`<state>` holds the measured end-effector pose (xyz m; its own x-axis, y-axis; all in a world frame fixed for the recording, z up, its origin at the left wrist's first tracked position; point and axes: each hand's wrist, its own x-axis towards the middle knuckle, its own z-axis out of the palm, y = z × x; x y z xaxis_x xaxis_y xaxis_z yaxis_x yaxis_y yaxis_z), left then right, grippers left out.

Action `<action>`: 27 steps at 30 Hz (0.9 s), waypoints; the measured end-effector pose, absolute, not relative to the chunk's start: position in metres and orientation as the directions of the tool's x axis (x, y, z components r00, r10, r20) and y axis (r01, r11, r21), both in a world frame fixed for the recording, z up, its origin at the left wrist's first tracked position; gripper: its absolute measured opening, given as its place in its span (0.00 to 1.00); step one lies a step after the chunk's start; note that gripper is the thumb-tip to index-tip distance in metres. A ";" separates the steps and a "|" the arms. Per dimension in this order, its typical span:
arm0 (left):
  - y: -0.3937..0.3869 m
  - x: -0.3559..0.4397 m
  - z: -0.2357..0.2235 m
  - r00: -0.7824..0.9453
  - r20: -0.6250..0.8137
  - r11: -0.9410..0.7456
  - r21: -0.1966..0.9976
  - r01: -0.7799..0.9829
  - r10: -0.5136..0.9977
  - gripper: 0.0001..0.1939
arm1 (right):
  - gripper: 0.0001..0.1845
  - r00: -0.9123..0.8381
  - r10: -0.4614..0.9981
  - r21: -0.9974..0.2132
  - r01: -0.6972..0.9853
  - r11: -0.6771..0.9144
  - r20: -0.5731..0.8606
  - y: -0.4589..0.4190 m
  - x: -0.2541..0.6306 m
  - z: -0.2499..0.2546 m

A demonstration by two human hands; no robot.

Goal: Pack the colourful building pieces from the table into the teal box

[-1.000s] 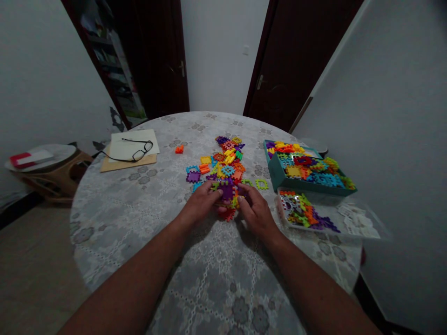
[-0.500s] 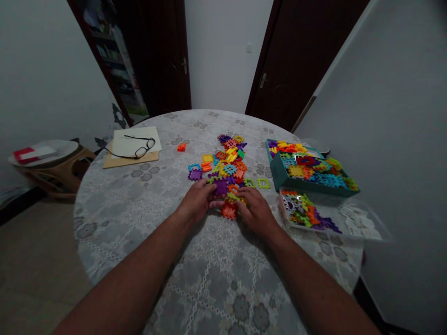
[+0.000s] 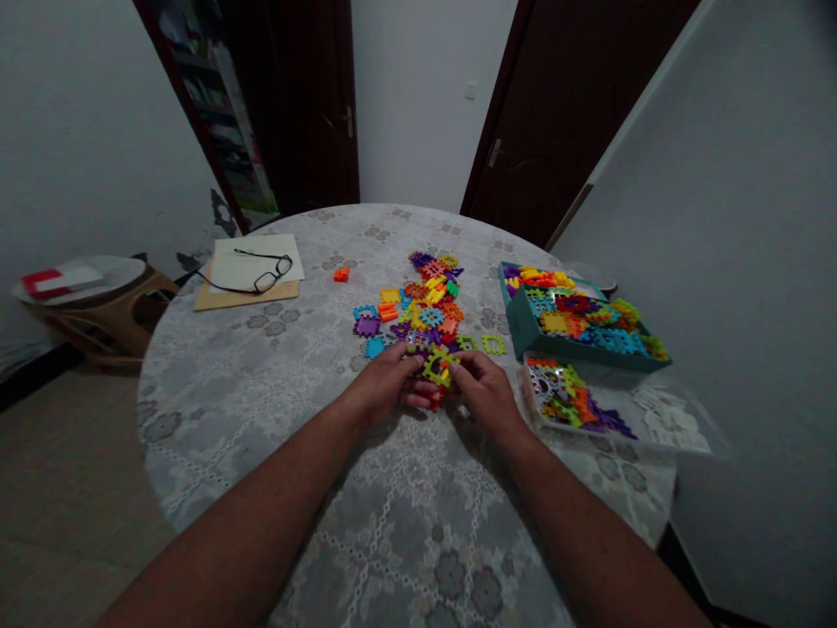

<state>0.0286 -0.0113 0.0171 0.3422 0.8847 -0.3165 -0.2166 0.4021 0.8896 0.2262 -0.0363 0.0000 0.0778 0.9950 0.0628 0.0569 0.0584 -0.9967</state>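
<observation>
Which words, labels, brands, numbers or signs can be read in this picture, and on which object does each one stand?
None can be read.
Red-and-white item at the left: any print is too small and blurred.
Shelf items: too dark and small to read.
White pieces: any marks are too blurred.
Paper under the glasses: no writing can be made out.
Coloured plastic pieces: no letters or numbers can be made out.

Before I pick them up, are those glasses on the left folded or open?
The glasses are open: both temples reach out leftward from the lenses, spread well apart.
</observation>
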 end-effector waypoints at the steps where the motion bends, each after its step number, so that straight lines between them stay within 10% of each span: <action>1: -0.013 0.029 0.017 0.370 -0.307 0.397 0.896 -0.199 0.877 0.08 | 0.22 0.074 0.995 -0.997 0.055 0.059 0.063 -0.036 0.226 -0.002; 19: -0.023 0.035 0.023 0.384 -0.201 0.201 0.979 0.041 0.901 0.10 | 0.27 0.019 1.000 -1.000 0.012 -0.020 -0.019 -0.041 0.217 -0.001; 23: -0.014 0.027 0.023 0.271 -0.195 0.235 0.964 -0.124 0.943 0.07 | 0.17 -0.009 0.985 -0.944 0.284 0.167 0.171 -0.044 0.224 0.000; 27: 0.000 0.015 0.024 0.081 -0.223 0.237 0.917 -0.321 0.971 0.10 | 0.10 -0.335 0.902 -0.620 0.656 0.430 0.272 -0.052 0.230 0.008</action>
